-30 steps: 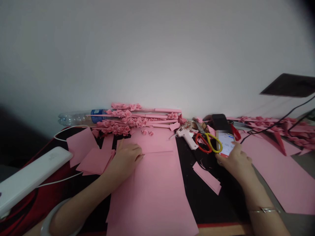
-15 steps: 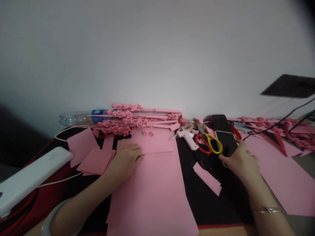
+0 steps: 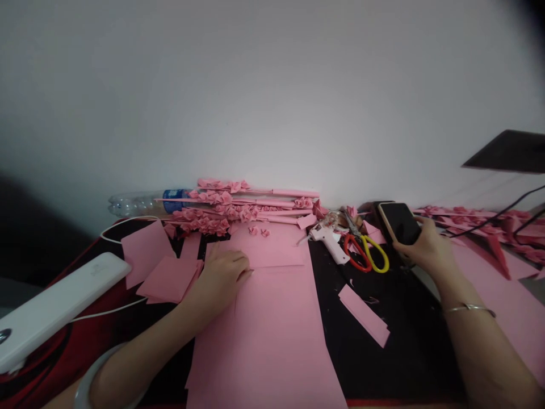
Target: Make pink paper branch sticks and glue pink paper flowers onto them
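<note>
Squares of flat pink paper (image 3: 168, 279) at L, just beside L hand (image 3: 225, 275): fingers loosely curled, pressing, can't tell if pinching. Under it, long rectangular pink paper sheets (image 3: 276, 335), long axis fore-aft, spreading R; L's nearer. White plastic glue gun (image 3: 332, 244), red-and-yellow-handled metal scissors (image 3: 365, 245) btwn hands. R hand (image 3: 428, 250) clasps black-screened rectangular phone (image 3: 402, 221).
</note>
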The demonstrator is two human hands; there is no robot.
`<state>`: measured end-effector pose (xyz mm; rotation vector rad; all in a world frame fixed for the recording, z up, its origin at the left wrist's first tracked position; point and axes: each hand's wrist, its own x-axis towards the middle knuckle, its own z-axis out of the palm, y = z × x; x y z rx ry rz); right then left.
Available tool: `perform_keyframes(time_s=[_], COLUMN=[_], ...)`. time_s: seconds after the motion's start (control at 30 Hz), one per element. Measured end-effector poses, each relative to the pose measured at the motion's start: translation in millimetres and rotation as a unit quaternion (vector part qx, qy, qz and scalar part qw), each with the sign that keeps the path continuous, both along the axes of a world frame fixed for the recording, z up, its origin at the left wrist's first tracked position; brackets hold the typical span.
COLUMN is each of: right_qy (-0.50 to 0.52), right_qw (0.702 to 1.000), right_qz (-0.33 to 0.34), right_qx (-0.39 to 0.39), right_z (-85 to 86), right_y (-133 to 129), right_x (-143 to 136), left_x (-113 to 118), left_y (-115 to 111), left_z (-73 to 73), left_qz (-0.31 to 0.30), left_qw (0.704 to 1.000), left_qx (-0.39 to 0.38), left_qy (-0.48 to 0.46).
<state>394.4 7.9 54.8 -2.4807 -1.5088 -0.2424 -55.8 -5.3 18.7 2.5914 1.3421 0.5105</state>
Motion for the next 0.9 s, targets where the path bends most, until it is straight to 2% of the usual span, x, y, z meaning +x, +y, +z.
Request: perform_keyframes(time_s=[0.17, 0.27, 0.3, 0.37, 0.43, 0.47, 0.53, 0.6, 0.67, 0.8, 0.9], right_qy=[0.002, -0.006, -0.013, -0.017, 0.047, 0.091, 0.153, 0.187, 0.2, 0.215, 0.253], right_qw=[0.997, 0.994, 0.991, 0.984, 0.958, 0.944, 0.915, 0.873, 0.835, 0.853, 0.84], right_qz=[0.069, 0.091, 0.096, 0.109, 0.17, 0.221, 0.336, 0.445, 0.513, 0.476, 0.479], right_qx=[0.028, 0.061, 0.096, 0.14, 0.224, 0.227, 0.161, 0.061, 0.009, 0.018, -0.005], right_z=[-12.8, -5.8, -0.4, 12.2, 23.1, 26.4, 26.2, 16.1, -1.2, -34.1, -42.7], right_y=[3, -1, -3, -9, -15, -17, -21, -20, -16, -8, -5], right_x=[11, 6, -1, -23, -56, -75, -116, -154, -183, -207, -206], left_x=[1, 3, 3, 3, 2, 2, 1, 1, 0, 0, -1], left_y=[0, 1, 2, 3, 5, 6, 8, 9, 10, 13, 14], left_z=[2.7, 3.2, 2.4, -0.4, -3.7, -5.2, -7.6, -9.3, -10.8, -14.4, -17.8], left_qz=[0.006, 0.001, -0.002, -0.007, -0.007, -0.01, -0.024, -0.041, -0.053, -0.058, -0.057], left_qw=[1.0, 1.0, 0.999, 0.998, 0.997, 0.996, 0.994, 0.991, 0.988, 0.984, 0.986], left_qx=[-0.014, -0.028, -0.035, -0.045, -0.048, -0.049, -0.054, -0.062, -0.065, -0.067, -0.062], left_qy=[0.006, -0.008, -0.017, -0.036, -0.061, -0.075, -0.097, -0.113, -0.131, -0.158, -0.143])
